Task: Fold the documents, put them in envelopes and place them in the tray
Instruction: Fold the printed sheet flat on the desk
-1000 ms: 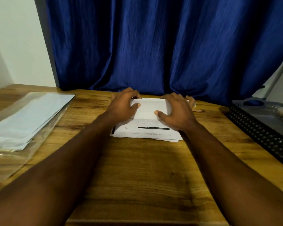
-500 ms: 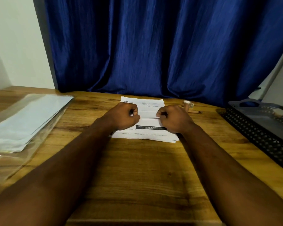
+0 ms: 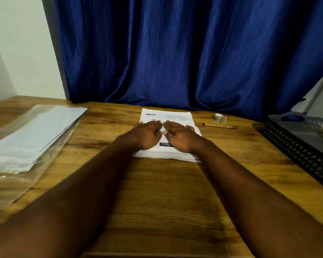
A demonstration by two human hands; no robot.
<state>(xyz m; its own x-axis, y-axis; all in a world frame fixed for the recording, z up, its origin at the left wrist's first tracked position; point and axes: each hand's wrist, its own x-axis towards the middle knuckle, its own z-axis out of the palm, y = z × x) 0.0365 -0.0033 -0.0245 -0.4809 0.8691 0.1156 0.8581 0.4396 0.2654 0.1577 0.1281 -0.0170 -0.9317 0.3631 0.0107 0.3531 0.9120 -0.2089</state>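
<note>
Both hands have let go of the pinch they had on the paper half a second ago and now lie flat. The left hand point(image 3: 147, 135) and right hand point(image 3: 181, 136) rest side by side, almost touching, fingers straight and pressing on the document point(image 3: 168, 114).

The document lies directly under both palms on the tabletop point(image 3: 157, 192). Its long axis runs the way the fingers point, and its printed header shows just past the fingertips. More sheets seem to lie beneath it, their edges showing by the heel of the right hand.

The next fold probably needs the near edge, just behind the wrists, drawn forward over that axis, and both hands are equally close to it. The envelopes point(image 3: 37, 135), in a clear sleeve, lie well out beyond the left hand. The tray point(image 3: 296, 146) lies well out beyond the right hand, so each hand has its own reach.
</note>
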